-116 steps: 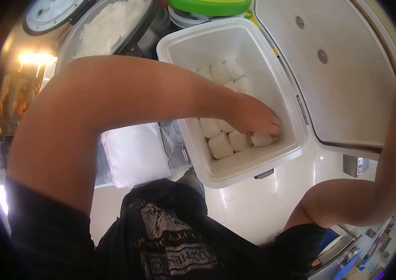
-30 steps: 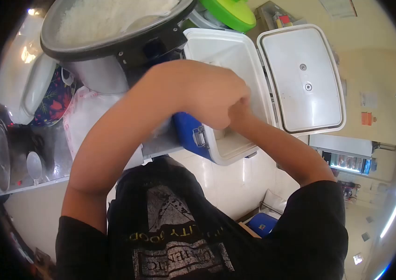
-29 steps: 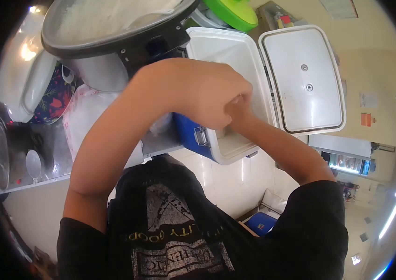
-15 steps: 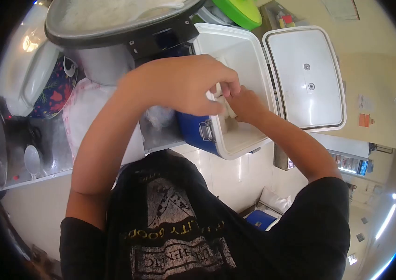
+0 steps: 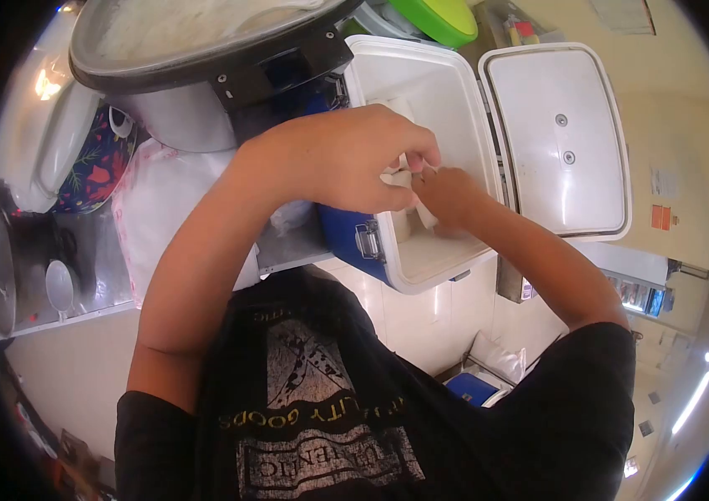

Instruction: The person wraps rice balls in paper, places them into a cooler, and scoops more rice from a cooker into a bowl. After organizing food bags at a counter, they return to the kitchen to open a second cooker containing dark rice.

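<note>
Inside a blue cooler box (image 5: 353,242) with a white interior, both of my hands meet at the fingertips. My left hand (image 5: 354,159) reaches across the near rim, its thumb and fingers curled round the top of a whitish packet (image 5: 400,179). My right hand (image 5: 453,197) comes in from the right with its fingers pinched together at the same packet. The packet's exact kind is hard to make out, as fingers cover much of it. Pale roll-shaped bundles (image 5: 403,224) lie below and behind my hands in the box.
The cooler's white lid (image 5: 556,142) hangs open on the right. Behind stands a large pot of rice (image 5: 196,33), with a green lid (image 5: 436,18) beside it. On the left are a white cloth or bag (image 5: 175,217), a floral-patterned container (image 5: 97,163) and a white ladle (image 5: 60,286).
My hands have moved slightly right and down, staying together at the packet. The view has shifted a little, and more of the pale bundles shows beneath my hands.
</note>
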